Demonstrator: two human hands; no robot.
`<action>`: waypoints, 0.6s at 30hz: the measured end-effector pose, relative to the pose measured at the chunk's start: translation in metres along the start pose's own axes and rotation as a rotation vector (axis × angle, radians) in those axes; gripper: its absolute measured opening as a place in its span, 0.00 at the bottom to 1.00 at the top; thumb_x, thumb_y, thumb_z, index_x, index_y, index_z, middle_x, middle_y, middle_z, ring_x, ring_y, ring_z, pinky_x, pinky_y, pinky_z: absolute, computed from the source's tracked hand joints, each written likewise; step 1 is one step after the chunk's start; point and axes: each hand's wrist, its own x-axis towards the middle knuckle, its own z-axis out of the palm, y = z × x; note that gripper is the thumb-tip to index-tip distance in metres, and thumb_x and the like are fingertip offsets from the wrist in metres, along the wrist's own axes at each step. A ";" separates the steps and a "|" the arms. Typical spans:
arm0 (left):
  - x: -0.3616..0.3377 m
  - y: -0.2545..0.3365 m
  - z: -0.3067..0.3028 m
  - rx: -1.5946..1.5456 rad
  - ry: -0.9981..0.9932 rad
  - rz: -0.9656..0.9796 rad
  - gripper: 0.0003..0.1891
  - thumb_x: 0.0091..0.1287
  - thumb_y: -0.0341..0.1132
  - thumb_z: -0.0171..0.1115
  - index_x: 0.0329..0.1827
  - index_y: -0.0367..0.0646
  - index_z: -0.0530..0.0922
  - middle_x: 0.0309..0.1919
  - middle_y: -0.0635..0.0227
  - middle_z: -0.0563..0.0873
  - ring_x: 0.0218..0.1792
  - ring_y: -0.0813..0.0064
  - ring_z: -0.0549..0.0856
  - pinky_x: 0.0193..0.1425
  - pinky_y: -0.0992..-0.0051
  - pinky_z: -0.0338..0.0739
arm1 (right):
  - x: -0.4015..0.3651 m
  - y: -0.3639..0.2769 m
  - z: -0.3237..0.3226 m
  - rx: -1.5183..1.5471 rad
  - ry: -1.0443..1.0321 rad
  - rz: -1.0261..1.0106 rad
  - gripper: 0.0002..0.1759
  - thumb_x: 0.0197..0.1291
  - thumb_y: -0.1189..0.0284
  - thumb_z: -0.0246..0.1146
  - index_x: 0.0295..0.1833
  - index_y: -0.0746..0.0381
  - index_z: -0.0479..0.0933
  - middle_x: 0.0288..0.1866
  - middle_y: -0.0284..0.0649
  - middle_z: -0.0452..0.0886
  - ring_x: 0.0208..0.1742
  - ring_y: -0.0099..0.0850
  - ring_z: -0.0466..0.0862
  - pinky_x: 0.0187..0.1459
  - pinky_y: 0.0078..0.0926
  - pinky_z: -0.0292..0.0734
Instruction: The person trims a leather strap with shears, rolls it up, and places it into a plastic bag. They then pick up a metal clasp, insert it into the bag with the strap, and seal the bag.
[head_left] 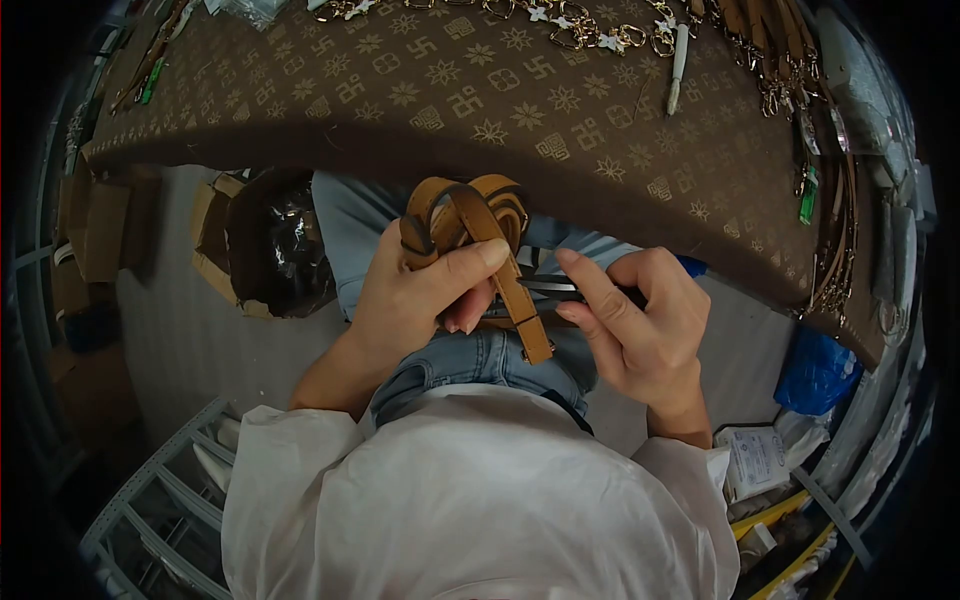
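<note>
A tan leather strap (508,290), looped into a coil at its upper part, is pinched between the thumb and fingers of my left hand (420,290). Its flat end hangs down over my lap, with a small metal piece near the tip. My right hand (635,315) is closed on a dark metal tool (550,287), which looks like small scissors or tweezers. The tool's tip points left and lies at the strap's edge, close to my left fingers. Part of the tool is hidden in my right palm.
A table with a brown patterned cloth (420,110) spans the front, bearing metal chains (610,40), a white-handled tool (679,70) and hanging straps (840,240). An open cardboard box (215,240) stands left on the floor. A blue bag (818,370) and shelving lie right.
</note>
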 end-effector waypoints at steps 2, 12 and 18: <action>0.000 0.000 0.000 0.005 0.000 0.001 0.09 0.64 0.35 0.56 0.31 0.38 0.76 0.11 0.75 0.72 0.12 0.87 0.68 0.14 0.85 0.60 | -0.001 0.001 0.001 0.001 0.007 -0.007 0.23 0.41 0.66 0.69 0.47 0.57 0.81 0.22 0.33 0.65 0.20 0.27 0.67 0.18 0.22 0.60; 0.000 0.002 0.001 0.032 -0.008 0.011 0.09 0.64 0.35 0.56 0.31 0.38 0.76 0.11 0.75 0.73 0.11 0.88 0.68 0.14 0.85 0.60 | -0.002 0.004 0.003 0.020 0.040 -0.011 0.23 0.42 0.64 0.69 0.47 0.57 0.81 0.21 0.32 0.64 0.19 0.26 0.66 0.18 0.22 0.60; 0.001 0.002 0.002 0.054 -0.009 0.012 0.09 0.64 0.35 0.56 0.30 0.39 0.77 0.11 0.75 0.73 0.11 0.88 0.68 0.14 0.85 0.60 | -0.002 0.006 0.002 0.029 0.045 -0.017 0.22 0.42 0.64 0.69 0.46 0.57 0.81 0.21 0.32 0.64 0.19 0.26 0.66 0.18 0.22 0.59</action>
